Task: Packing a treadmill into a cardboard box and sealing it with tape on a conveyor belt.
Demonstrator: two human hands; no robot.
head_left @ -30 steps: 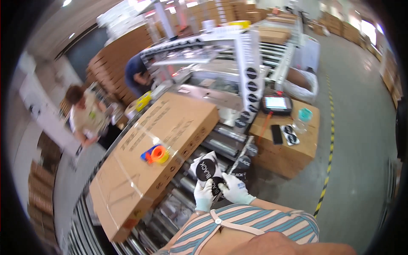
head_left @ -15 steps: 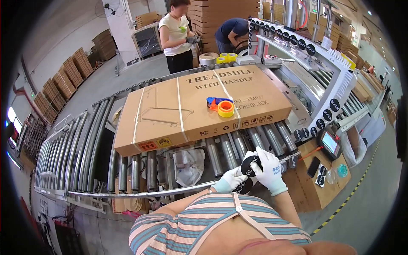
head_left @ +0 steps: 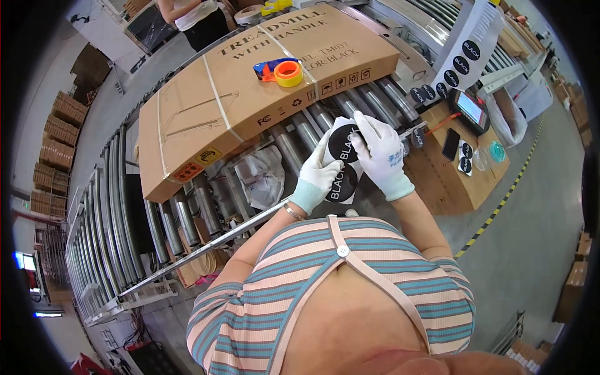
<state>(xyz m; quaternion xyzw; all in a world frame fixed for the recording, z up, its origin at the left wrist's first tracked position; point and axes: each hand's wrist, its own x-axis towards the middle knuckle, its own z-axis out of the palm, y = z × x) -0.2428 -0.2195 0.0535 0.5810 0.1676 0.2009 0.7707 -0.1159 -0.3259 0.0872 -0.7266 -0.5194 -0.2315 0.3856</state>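
A white backing strip with round black stickers [head_left: 342, 186] is held up in front of my body. My left hand [head_left: 319, 177], in a white glove, grips its left side, the thumb lying across the front between two stickers. At the upper right edge, my gloved right hand [head_left: 382, 153] pinches the top sticker with thumb and fingers; whether its edge is lifted off the backing I cannot tell. Beyond both hands a big strapped cardboard carton [head_left: 187, 94] lies flat on the roller conveyor [head_left: 290, 145]. A tape dispenser [head_left: 279, 72] with a yellow roll rests on the carton.
To the right, a carton [head_left: 445, 181] carries a phone [head_left: 450, 144], a small sticker strip [head_left: 465, 156] and a touch-screen panel [head_left: 472, 112]. More black stickers hang on a white machine frame [head_left: 481, 31]. A crumpled plastic bag [head_left: 259, 178] lies among the rollers. Another person [head_left: 194, 19] stands at the far side.
The view has tipped down and turned, so the carton appears farther up and left. Both hands have raised the sticker strip away from my body; more of its face shows.
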